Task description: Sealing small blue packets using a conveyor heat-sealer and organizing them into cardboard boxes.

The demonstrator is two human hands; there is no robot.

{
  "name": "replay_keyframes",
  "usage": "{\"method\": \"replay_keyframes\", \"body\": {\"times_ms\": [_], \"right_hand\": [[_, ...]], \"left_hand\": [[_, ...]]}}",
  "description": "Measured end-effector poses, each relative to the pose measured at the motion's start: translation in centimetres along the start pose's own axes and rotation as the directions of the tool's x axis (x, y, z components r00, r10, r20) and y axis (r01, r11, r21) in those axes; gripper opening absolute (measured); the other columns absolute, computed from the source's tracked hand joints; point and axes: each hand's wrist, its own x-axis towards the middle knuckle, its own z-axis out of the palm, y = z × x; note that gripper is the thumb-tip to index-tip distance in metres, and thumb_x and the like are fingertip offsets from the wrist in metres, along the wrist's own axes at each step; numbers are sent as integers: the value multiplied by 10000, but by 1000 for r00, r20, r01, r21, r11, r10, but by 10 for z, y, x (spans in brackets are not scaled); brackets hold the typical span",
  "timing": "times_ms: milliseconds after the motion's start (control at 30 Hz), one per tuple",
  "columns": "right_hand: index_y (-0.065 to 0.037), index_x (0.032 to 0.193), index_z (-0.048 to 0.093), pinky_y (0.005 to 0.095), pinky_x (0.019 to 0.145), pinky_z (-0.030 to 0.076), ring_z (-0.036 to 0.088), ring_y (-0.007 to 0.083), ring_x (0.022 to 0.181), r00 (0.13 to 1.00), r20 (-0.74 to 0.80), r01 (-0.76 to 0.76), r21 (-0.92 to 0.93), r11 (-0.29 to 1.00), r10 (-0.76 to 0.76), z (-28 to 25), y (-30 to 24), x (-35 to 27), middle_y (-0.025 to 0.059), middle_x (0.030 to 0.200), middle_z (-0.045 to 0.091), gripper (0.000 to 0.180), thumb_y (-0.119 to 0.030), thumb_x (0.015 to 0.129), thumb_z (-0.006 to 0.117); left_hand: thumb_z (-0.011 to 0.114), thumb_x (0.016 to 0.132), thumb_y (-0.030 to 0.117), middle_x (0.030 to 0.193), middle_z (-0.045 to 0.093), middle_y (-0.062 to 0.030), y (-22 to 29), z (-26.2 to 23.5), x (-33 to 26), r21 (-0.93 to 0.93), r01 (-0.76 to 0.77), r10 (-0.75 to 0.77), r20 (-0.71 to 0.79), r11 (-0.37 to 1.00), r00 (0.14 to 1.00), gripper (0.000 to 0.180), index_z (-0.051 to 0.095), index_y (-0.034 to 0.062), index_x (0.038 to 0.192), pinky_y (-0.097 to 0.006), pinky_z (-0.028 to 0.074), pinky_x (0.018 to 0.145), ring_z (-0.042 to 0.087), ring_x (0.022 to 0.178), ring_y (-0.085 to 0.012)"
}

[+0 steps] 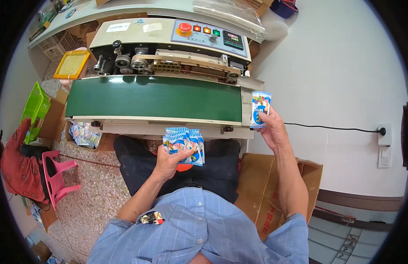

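My left hand [170, 162] is closed round a fanned stack of small blue-and-white packets [184, 143], held above my lap at the near side of the machine. In my right hand [273, 126] a single blue-and-white packet [260, 105] stands upright, pinched between thumb and fingers. That packet is at the right end of a band sealing machine [168, 44], beside its green conveyor belt [155, 97]. Rollers and a sealing band [190, 61] run along the machine above the belt. No packet lies on the belt.
A control panel [208, 35] with a red button tops the machine. An open cardboard box [261, 189] stands right of my legs; a box of packets [86, 134] sits at left. A person in red [25, 167] is near a pink stool [58, 174]. A black cable [331, 128] runs to the wall socket.
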Motion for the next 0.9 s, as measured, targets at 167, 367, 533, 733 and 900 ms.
{"method": "replay_keyframes", "body": {"times_ms": [167, 367, 533, 733, 900], "right_hand": [[-49, 1284, 508, 284, 614, 595, 699, 181, 891, 1000, 7, -28, 101, 994, 27, -15, 28, 28, 62, 1033, 659, 392, -127, 929, 656], [-47, 1272, 514, 249, 543, 561, 697, 183, 856, 994, -107, 16, 78, 997, -7, -18, 52, 63, 78, 1027, 661, 373, -135, 937, 652], [-36, 1218, 535, 245, 553, 560, 690, 183, 865, 991, -133, 38, 164, 986, -16, -17, 58, 88, 100, 1052, 665, 315, -138, 943, 648], [-4, 1189, 547, 274, 595, 599, 699, 223, 931, 989, -117, -62, 202, 977, 87, -7, 55, 105, 121, 1057, 666, 292, -156, 958, 639], [19, 1198, 543, 302, 631, 628, 698, 288, 986, 970, -144, -161, 209, 965, 194, -3, 55, 115, 156, 1077, 660, 301, -154, 967, 628]], "left_hand": [[755, 827, 12, 1013, 724, -104, 0, -7, 6, 19, -11, 11, -1, 1000, 1000, 276, 665, -16, 1086, -319, 592, 792, 711, 882, -167], [755, 828, 16, 1006, 724, -102, 4, -10, 11, 29, 2, -1, -40, 1000, 999, 276, 663, -14, 1087, -318, 593, 788, 711, 880, -167], [747, 803, -13, 1045, 714, -129, 6, -13, 17, 32, 32, -29, -85, 999, 996, 342, 638, -34, 1127, -363, 586, 844, 714, 916, -201], [747, 807, -12, 1041, 712, -132, 8, -11, 25, 53, 50, -44, -114, 997, 992, 340, 633, -42, 1126, -364, 587, 843, 714, 912, -202], [752, 814, -4, 1032, 717, -118, 8, -10, 31, 54, 36, -30, -112, 998, 993, 326, 640, -30, 1118, -348, 590, 827, 714, 894, -191]]}}
